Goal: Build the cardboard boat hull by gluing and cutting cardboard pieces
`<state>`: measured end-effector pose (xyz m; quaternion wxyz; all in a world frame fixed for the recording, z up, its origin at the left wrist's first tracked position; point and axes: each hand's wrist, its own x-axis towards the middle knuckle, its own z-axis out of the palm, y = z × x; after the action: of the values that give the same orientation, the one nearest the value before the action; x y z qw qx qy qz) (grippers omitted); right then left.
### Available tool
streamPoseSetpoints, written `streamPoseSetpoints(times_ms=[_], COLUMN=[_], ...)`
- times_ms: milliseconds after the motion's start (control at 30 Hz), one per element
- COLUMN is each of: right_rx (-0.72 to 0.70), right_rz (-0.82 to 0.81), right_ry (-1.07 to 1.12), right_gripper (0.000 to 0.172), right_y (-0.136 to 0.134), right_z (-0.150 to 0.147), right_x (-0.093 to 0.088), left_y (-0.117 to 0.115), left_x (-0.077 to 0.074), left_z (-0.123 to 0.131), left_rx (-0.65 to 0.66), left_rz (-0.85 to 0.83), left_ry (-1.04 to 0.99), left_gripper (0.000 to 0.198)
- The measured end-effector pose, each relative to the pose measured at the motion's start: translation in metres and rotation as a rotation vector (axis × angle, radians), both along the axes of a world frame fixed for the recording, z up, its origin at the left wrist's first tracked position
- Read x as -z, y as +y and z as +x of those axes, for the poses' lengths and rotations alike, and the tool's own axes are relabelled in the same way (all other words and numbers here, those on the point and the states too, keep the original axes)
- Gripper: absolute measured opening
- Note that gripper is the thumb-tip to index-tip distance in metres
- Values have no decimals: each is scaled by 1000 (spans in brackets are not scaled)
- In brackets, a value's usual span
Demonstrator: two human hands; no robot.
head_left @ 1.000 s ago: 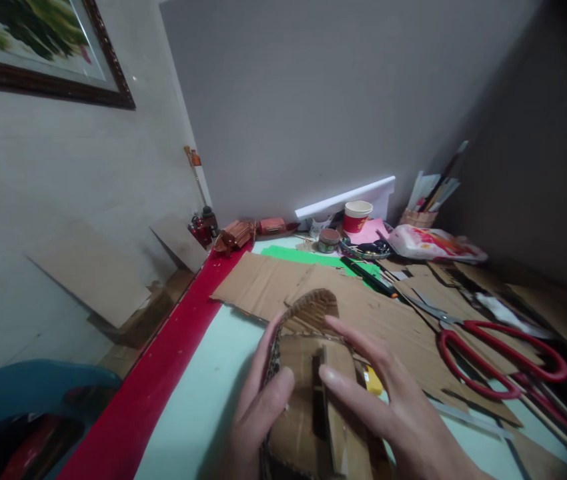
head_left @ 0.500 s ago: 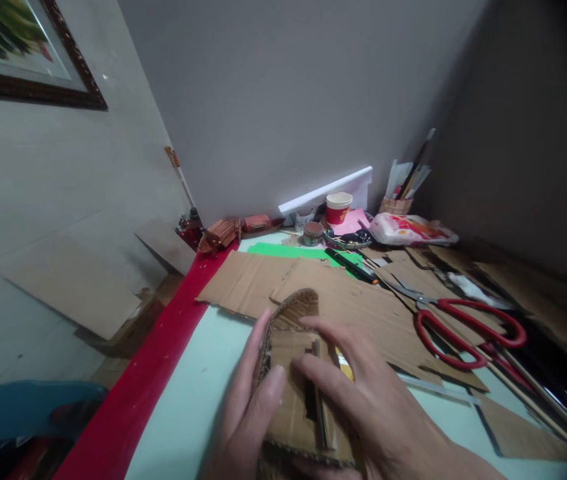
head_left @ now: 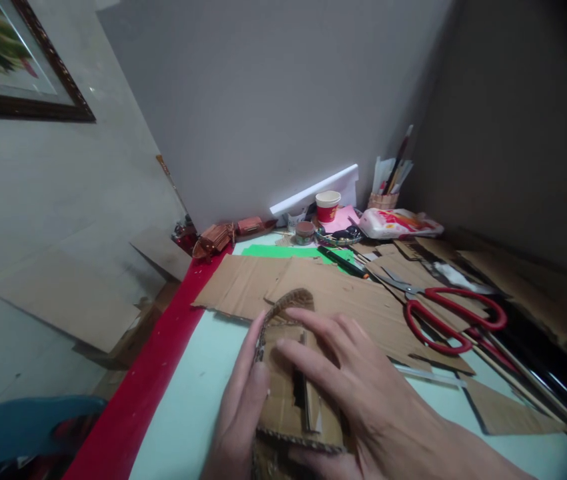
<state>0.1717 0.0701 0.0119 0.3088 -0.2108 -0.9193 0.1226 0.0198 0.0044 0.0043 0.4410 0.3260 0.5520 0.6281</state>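
Between my two hands at the bottom centre is a small cardboard model (head_left: 283, 393) with a curved, raised far end and a narrow slot with a strip standing in its top. My left hand (head_left: 241, 407) grips its left side, thumb on the near edge. Around the right side wraps my right hand (head_left: 363, 393), its index and middle fingers pressing on the top near the far end. The model's right side and underside are hidden by my fingers. Just beyond it lies a flat cardboard sheet (head_left: 353, 310) on the table.
Red-handled scissors (head_left: 456, 320) lie to the right, by a black utility knife (head_left: 342, 261) and cardboard scraps (head_left: 508, 407). At the back stand a paper cup (head_left: 328, 207), a tissue pack (head_left: 398, 225) and a brush holder (head_left: 383, 200). Brown model boats (head_left: 213, 240) sit at back left.
My right hand's fingers have slid a little left across the top of the model. The whole view has shifted slightly; the left hand keeps its hold.
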Motion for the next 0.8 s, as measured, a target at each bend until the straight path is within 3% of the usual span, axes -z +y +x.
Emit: streamPoseSetpoints(times_ms=[133, 267, 533, 800], right_rx=[4, 20, 27, 21], right_rz=[-42, -60, 44, 71], right_ry=[-75, -42, -9, -48], right_gripper=[67, 69, 62, 60], right_y=[-2, -4, -1, -1], right_z=[2, 1, 0, -2], right_x=[-8, -5, 0, 2], left_y=[0, 2, 7, 4], left_x=[0, 2, 10, 0], left_z=[2, 2, -5, 8], left_rx=[-10, -23, 14, -15], left_rz=[7, 22, 78, 20], left_ry=[28, 32, -21, -10], left_gripper=[45, 47, 44, 40])
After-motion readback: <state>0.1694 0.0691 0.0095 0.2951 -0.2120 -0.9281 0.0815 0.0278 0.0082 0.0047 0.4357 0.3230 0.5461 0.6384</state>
